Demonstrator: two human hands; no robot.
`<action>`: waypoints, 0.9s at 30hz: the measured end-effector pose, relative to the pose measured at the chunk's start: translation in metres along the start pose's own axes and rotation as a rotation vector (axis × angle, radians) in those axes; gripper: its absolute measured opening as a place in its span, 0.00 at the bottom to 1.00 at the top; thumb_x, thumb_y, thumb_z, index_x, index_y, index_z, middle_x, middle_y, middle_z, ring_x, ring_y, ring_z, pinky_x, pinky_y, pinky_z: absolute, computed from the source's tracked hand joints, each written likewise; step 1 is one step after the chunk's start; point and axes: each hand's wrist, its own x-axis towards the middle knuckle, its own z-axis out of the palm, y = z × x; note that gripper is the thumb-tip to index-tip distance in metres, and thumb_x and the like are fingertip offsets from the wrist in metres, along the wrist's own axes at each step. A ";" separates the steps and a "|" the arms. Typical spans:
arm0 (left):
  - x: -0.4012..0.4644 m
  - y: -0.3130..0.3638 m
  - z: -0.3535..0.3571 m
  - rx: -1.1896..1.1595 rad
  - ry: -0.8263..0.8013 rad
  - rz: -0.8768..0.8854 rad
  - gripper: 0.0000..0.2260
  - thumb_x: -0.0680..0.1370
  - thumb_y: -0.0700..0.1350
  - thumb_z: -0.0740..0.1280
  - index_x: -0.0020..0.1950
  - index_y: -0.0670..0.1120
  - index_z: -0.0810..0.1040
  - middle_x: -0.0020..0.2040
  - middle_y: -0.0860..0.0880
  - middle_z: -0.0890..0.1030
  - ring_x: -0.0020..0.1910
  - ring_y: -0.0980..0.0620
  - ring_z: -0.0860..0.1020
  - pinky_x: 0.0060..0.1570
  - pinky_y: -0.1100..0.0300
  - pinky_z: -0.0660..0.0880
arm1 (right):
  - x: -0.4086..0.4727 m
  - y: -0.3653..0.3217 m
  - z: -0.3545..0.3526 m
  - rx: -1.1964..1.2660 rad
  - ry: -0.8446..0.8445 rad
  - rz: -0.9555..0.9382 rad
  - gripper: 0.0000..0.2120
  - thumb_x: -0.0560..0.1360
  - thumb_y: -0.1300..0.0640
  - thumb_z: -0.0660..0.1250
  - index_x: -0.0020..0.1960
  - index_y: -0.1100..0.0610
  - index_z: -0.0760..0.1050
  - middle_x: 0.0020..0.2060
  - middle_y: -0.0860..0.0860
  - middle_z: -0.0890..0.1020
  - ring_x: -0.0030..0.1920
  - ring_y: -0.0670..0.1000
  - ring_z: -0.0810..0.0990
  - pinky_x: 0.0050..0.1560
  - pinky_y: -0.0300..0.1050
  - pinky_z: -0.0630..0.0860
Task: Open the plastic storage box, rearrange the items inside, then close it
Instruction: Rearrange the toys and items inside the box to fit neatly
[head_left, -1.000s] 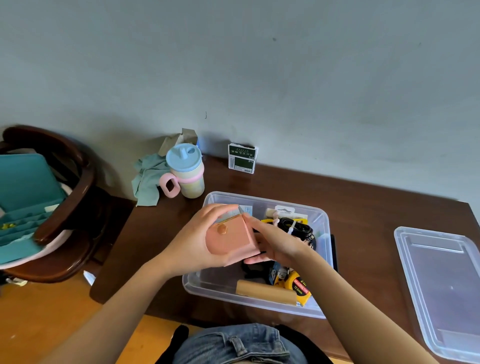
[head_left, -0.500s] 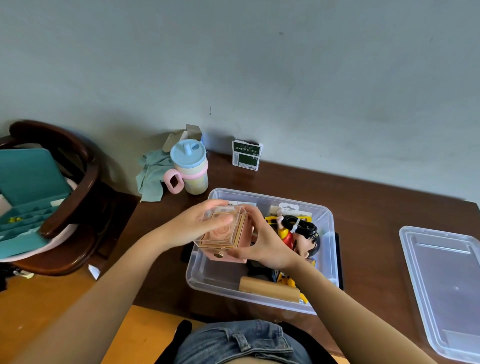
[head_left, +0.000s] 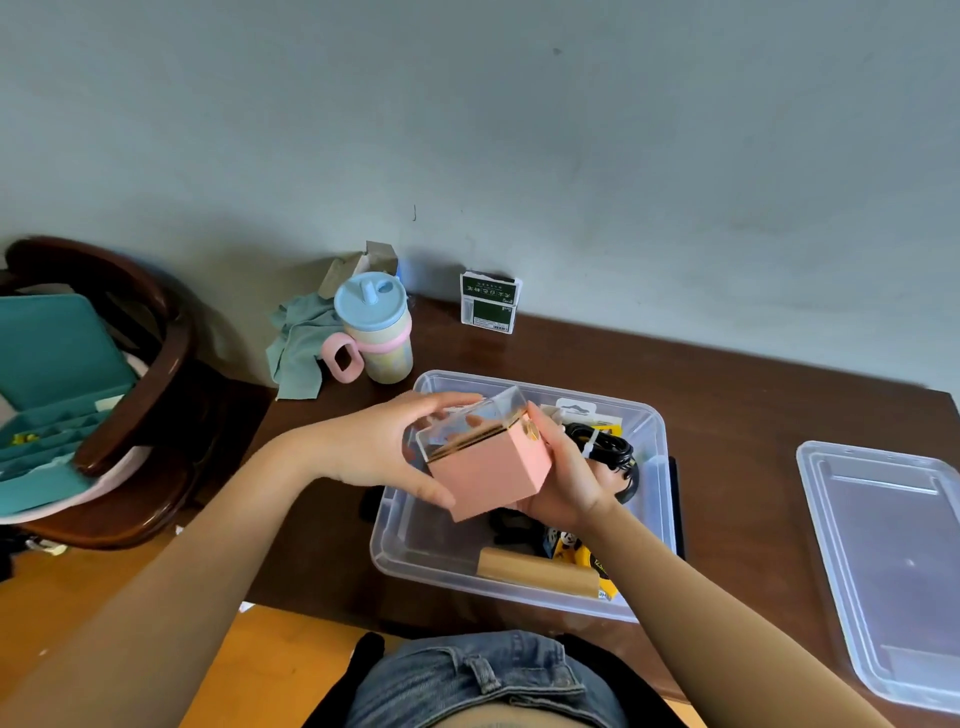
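Cradling the pink box (head_left: 491, 475) over the storage box (head_left: 395, 540), left grip (head_left: 384, 447) and right grip (head_left: 563, 475) clasp its sides.

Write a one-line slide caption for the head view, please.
Both hands, left and right, hold a pink box with a clear lid above the open storage box.
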 end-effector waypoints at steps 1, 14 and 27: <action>0.003 0.001 0.002 -0.002 0.042 0.014 0.39 0.65 0.58 0.76 0.68 0.72 0.58 0.68 0.67 0.64 0.67 0.69 0.64 0.57 0.72 0.69 | 0.002 0.001 0.001 -0.005 -0.019 0.047 0.29 0.72 0.34 0.60 0.61 0.54 0.78 0.52 0.57 0.82 0.48 0.54 0.83 0.44 0.46 0.79; 0.016 0.012 0.059 0.502 0.432 -0.403 0.32 0.69 0.67 0.62 0.72 0.63 0.59 0.59 0.48 0.66 0.53 0.48 0.75 0.49 0.56 0.73 | 0.019 0.010 0.008 -0.290 0.351 0.182 0.25 0.79 0.40 0.55 0.66 0.56 0.72 0.58 0.57 0.79 0.52 0.56 0.80 0.52 0.54 0.79; 0.030 0.013 0.065 0.837 0.383 -0.563 0.31 0.72 0.68 0.57 0.69 0.51 0.61 0.60 0.43 0.67 0.46 0.46 0.74 0.38 0.58 0.68 | 0.026 0.020 0.013 -0.507 0.358 0.186 0.24 0.79 0.39 0.53 0.66 0.54 0.70 0.58 0.54 0.78 0.57 0.57 0.78 0.58 0.55 0.74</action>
